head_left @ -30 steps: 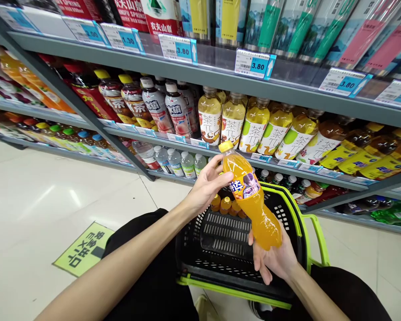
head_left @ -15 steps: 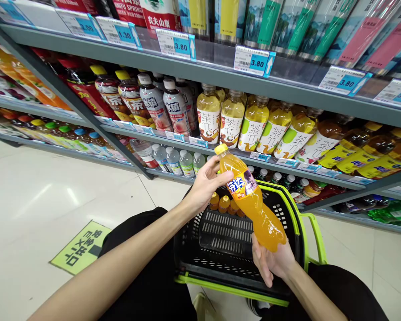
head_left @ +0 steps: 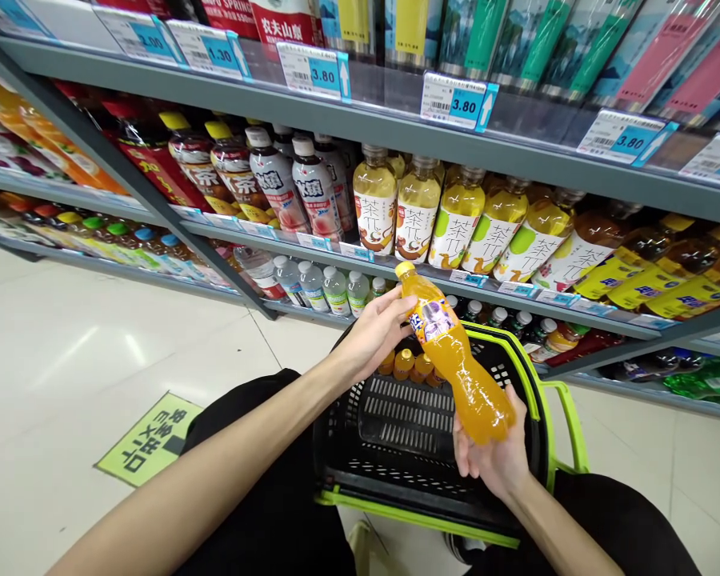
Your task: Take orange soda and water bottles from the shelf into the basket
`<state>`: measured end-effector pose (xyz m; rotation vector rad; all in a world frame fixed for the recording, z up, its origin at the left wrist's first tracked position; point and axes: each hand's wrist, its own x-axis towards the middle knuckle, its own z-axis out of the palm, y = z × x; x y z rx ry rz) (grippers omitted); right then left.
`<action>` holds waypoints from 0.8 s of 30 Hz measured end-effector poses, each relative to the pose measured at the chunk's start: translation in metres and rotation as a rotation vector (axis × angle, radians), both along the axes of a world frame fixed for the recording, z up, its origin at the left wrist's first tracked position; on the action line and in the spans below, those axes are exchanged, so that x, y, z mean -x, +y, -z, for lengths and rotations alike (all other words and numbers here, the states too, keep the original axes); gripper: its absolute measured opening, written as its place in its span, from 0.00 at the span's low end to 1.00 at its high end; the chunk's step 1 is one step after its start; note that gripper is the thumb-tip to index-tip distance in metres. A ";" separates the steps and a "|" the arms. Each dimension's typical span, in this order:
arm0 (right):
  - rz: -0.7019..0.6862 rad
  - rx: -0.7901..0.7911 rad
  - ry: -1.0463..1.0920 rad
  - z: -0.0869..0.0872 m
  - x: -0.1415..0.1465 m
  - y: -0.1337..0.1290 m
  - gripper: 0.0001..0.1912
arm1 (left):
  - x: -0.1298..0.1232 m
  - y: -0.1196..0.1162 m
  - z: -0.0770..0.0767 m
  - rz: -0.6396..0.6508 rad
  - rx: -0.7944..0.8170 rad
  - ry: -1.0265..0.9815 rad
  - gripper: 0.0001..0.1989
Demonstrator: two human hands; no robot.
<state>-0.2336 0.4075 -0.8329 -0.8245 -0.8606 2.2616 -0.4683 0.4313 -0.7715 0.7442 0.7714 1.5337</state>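
A large bottle of orange drink [head_left: 462, 368] with a yellow cap is tilted above a black basket [head_left: 408, 488] with lime-green rims. Its upper part, beside the label, is gripped by my left hand [head_left: 375, 332], thumb across the front. My right hand [head_left: 495, 456] cups the bottle's base from below and the right, fingers bent around it. Several small orange bottles with yellow caps [head_left: 404, 364] stand at the far side inside the basket, partly behind my left hand and the large bottle.
Shelves [head_left: 360, 120] of drinks run across the view beyond the basket. Tea bottles [head_left: 375, 200] line the middle shelf. A lime-green handle [head_left: 570, 424] sticks out at the basket's right. My black-clad legs flank it, and a green floor sign [head_left: 150, 440] lies at left.
The large bottle has turned about its length, so more of the label's picture side shows. My right hand's fingers have moved up around its base.
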 end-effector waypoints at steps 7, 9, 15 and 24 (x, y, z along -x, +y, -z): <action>0.000 -0.323 -0.077 0.009 0.002 -0.003 0.34 | 0.006 0.002 -0.005 -0.031 0.008 -0.062 0.20; 0.028 -0.399 -0.106 0.007 0.003 -0.002 0.30 | 0.008 0.000 -0.006 -0.029 0.000 -0.065 0.21; 0.190 -0.619 -0.279 0.004 -0.002 0.005 0.21 | 0.012 -0.003 -0.009 -0.031 -0.006 -0.067 0.23; 0.400 -0.990 -0.379 0.000 -0.009 0.020 0.24 | 0.016 -0.006 -0.009 -0.013 0.014 -0.072 0.31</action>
